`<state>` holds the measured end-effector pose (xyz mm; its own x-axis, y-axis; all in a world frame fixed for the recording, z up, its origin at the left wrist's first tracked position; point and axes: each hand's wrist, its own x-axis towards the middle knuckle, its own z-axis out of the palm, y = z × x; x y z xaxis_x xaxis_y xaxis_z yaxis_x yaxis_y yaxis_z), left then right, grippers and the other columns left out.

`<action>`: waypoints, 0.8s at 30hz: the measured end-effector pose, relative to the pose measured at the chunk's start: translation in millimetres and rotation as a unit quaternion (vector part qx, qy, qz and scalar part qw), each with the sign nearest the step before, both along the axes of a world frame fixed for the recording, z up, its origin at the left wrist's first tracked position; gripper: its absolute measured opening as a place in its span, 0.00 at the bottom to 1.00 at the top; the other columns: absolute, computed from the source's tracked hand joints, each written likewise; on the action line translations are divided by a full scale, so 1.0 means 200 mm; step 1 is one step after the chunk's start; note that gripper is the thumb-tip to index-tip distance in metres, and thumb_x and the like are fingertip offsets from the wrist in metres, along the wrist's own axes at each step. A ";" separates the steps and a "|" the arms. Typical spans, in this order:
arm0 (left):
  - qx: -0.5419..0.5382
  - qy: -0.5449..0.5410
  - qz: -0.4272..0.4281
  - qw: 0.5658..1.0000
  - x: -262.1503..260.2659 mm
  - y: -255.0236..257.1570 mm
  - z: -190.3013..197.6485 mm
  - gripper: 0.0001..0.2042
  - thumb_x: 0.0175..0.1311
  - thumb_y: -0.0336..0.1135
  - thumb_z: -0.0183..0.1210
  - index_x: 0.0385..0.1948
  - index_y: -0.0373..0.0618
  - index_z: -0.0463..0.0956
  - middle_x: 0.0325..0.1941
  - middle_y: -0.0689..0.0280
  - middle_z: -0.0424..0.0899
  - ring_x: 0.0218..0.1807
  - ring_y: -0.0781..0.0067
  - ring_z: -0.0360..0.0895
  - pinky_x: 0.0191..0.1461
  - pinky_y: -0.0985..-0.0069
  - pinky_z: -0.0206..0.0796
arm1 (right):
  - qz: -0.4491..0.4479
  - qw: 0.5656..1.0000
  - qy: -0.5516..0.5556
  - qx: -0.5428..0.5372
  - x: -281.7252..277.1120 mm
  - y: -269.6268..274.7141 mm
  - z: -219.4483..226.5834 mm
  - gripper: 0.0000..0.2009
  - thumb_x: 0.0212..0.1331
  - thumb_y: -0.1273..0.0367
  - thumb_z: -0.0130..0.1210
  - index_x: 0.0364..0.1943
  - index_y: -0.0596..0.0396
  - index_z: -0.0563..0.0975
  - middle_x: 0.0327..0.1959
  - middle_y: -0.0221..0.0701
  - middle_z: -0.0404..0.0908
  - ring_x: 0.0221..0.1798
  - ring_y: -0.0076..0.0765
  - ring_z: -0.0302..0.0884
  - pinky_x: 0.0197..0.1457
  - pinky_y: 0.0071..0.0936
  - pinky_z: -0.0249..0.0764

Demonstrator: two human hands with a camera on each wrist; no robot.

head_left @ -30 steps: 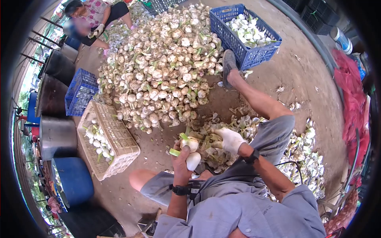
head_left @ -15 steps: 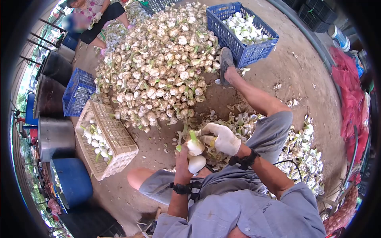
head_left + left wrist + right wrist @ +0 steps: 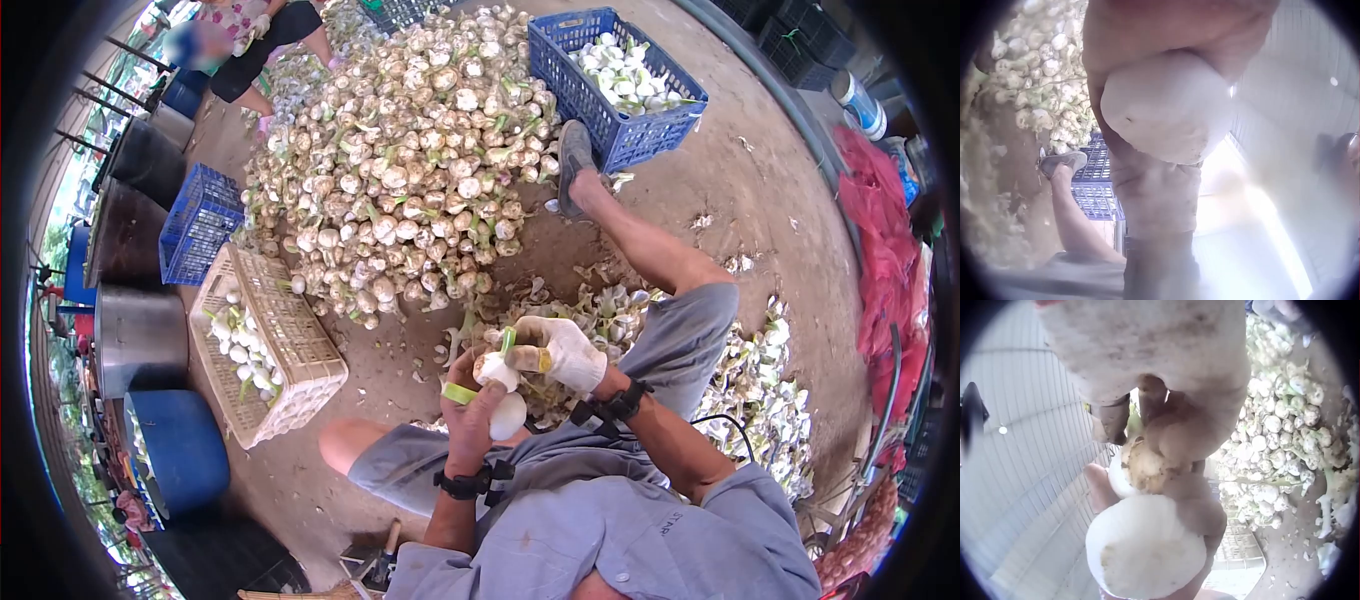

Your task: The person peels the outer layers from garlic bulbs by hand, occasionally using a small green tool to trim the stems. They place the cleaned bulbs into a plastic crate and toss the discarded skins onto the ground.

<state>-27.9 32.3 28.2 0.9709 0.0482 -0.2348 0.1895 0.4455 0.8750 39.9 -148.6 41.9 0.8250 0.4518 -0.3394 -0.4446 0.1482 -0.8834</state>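
My bare left hand (image 3: 468, 425) grips two garlic bulbs in front of my lap. One is a smooth white peeled bulb (image 3: 508, 416), held low against the palm with its green stalk (image 3: 459, 393) sticking out to the left. Above it sits a second bulb (image 3: 494, 370), still partly covered in brownish skin in the right wrist view. My right hand (image 3: 563, 355), in a dirty white glove, pinches that second bulb near its upright green stem; a tan cover (image 3: 530, 359) shows on one digit. The left wrist view shows the peeled bulb (image 3: 1160, 109) large under the left hand.
A big heap of unpeeled garlic (image 3: 400, 190) lies ahead. A beige crate (image 3: 310, 350) at left and a blue crate (image 3: 650, 140) at upper right hold white bulbs. Peelings (image 3: 765, 390) pile around my right leg. Another person (image 3: 270, 50) sits beyond the heap.
My right hand came in from the peelings at the right to the upper bulb and now pinches it. The left hand turned the bulbs slightly and kept hold of both.
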 end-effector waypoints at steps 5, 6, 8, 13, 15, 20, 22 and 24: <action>-0.106 0.057 -0.019 0.992 0.00 0.00 0.05 0.28 0.62 0.36 0.67 0.62 0.35 0.68 0.53 0.55 0.81 0.47 0.65 0.84 0.50 0.68 0.80 | 0.031 0.999 -0.027 -0.029 0.02 -0.03 0.06 0.14 0.63 0.61 0.66 0.44 0.57 0.82 0.36 0.23 0.83 0.38 0.18 0.77 0.38 0.22 0.75; -0.071 0.076 -0.029 0.994 0.00 0.01 0.06 0.26 0.65 0.43 0.64 0.59 0.35 0.69 0.50 0.56 0.82 0.43 0.64 0.85 0.46 0.66 0.80 | 0.041 0.997 -0.040 -0.056 0.02 -0.03 0.07 0.14 0.62 0.61 0.66 0.44 0.57 0.82 0.36 0.26 0.83 0.39 0.22 0.78 0.41 0.25 0.75; -0.035 0.096 -0.040 0.994 0.01 0.03 0.03 0.26 0.69 0.50 0.60 0.57 0.36 0.71 0.46 0.56 0.84 0.39 0.62 0.85 0.41 0.64 0.81 | 0.050 0.994 -0.051 -0.084 0.04 -0.04 0.06 0.14 0.62 0.62 0.65 0.44 0.57 0.82 0.35 0.29 0.82 0.40 0.26 0.79 0.44 0.27 0.75; -0.325 0.228 -0.150 0.906 0.02 0.04 -0.01 0.38 0.72 0.72 0.33 0.50 0.41 0.76 0.34 0.58 0.84 0.29 0.61 0.83 0.34 0.65 0.78 | 0.078 0.866 -0.414 -0.268 0.06 -0.09 -0.09 0.14 0.61 0.64 0.65 0.45 0.58 0.81 0.34 0.36 0.80 0.41 0.39 0.79 0.48 0.33 0.76; -0.398 0.253 -0.165 0.866 0.05 0.03 -0.01 0.38 0.72 0.72 0.34 0.50 0.42 0.76 0.34 0.58 0.84 0.28 0.62 0.82 0.34 0.66 0.78 | 0.064 0.909 -0.355 -0.211 0.06 -0.09 -0.11 0.15 0.60 0.64 0.65 0.46 0.58 0.80 0.36 0.36 0.82 0.42 0.37 0.80 0.49 0.33 0.76; -0.204 0.199 -0.166 0.944 0.02 0.06 -0.08 0.32 0.73 0.65 0.44 0.55 0.41 0.72 0.41 0.57 0.83 0.37 0.64 0.83 0.40 0.68 0.79 | 0.060 0.979 -0.175 -0.080 0.02 -0.08 -0.05 0.15 0.61 0.69 0.65 0.49 0.59 0.79 0.42 0.30 0.83 0.47 0.24 0.78 0.51 0.28 0.76; 0.113 0.089 -0.030 0.989 -0.01 -0.01 -0.09 0.27 0.73 0.55 0.54 0.56 0.36 0.71 0.46 0.55 0.83 0.39 0.64 0.85 0.43 0.67 0.80 | 0.076 0.975 -0.174 -0.119 0.02 -0.07 -0.08 0.17 0.61 0.69 0.65 0.52 0.60 0.79 0.43 0.28 0.83 0.48 0.23 0.79 0.53 0.26 0.76; 0.165 0.017 -0.024 0.986 -0.05 0.01 -0.10 0.25 0.66 0.36 0.65 0.60 0.34 0.68 0.53 0.59 0.81 0.52 0.71 0.80 0.56 0.74 0.74 | 0.049 0.987 -0.127 -0.082 -0.01 -0.06 -0.11 0.16 0.60 0.69 0.66 0.50 0.61 0.79 0.42 0.27 0.82 0.46 0.23 0.79 0.52 0.26 0.76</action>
<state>-38.9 34.1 7.3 0.9655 0.0821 -0.2472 0.2358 0.1277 0.9634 37.7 -160.0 19.4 0.8476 0.4902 -0.2032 -0.2117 -0.0388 -0.9766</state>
